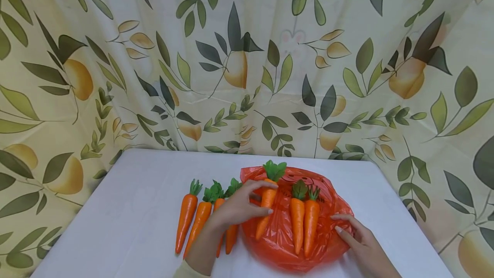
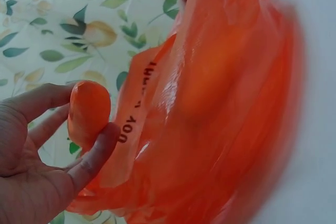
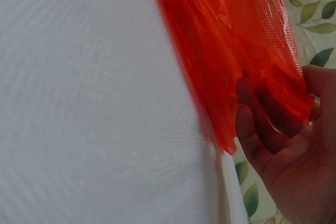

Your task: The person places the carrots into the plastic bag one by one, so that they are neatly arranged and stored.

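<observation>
My left hand (image 1: 240,204) pinches a carrot (image 1: 268,198) with a green leafy top between thumb and fingers, over the left part of a red plastic bag (image 1: 278,248). In the left wrist view that carrot's rounded orange end (image 2: 90,111) shows between the fingers. Two more carrots, a left one (image 1: 297,224) and a right one (image 1: 311,226), lie side by side on the bag, leaves toward the back. At the bag's right edge my right hand (image 1: 362,237) holds the thin plastic (image 3: 210,61) between thumb and fingers.
Left of the bag several carrots lie in a row on the white table (image 1: 127,226), among them an outermost carrot (image 1: 186,218) and its neighbour (image 1: 200,218). My left forearm partly covers the row. A curtain (image 1: 247,72) printed with leaves and fruit hangs behind the table.
</observation>
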Available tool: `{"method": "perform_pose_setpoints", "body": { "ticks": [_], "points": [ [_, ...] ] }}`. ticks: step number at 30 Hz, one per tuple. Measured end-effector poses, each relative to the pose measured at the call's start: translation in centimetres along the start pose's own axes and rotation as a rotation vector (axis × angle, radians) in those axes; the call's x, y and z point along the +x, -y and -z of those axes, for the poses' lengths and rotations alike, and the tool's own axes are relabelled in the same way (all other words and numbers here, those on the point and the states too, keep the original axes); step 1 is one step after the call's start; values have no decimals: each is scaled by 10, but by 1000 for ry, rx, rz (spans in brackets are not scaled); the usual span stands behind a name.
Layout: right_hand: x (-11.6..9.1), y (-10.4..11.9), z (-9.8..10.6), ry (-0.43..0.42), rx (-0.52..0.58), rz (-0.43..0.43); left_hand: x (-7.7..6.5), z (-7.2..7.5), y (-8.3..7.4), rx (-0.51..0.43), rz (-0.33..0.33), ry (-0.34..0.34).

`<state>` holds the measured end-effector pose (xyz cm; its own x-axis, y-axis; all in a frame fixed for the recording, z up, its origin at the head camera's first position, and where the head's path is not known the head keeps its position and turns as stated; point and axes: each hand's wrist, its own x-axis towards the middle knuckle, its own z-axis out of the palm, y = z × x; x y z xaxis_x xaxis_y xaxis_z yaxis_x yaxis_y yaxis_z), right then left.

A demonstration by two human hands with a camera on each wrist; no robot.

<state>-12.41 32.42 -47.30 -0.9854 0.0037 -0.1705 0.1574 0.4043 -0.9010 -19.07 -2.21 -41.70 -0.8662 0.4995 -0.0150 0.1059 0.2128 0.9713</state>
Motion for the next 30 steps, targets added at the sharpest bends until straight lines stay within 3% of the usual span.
{"method": "perform_pose_setpoints", "body": {
  "ticks": [9, 17, 24, 30],
  "points": [
    [-1, -4, 0, -19, -1, 104, 16, -20, 9, 29, -3, 44],
    [-2, -3, 0, -16, 6, 91, 27, -40, 16, 47, 0, 53],
    [-2, -3, -1, -12, 35, 74, 32, -52, 22, -19, 10, 54],
    [-1, -5, 0, -4, 43, 92, 36, -58, 31, -26, 36, 18]
  ]
}}
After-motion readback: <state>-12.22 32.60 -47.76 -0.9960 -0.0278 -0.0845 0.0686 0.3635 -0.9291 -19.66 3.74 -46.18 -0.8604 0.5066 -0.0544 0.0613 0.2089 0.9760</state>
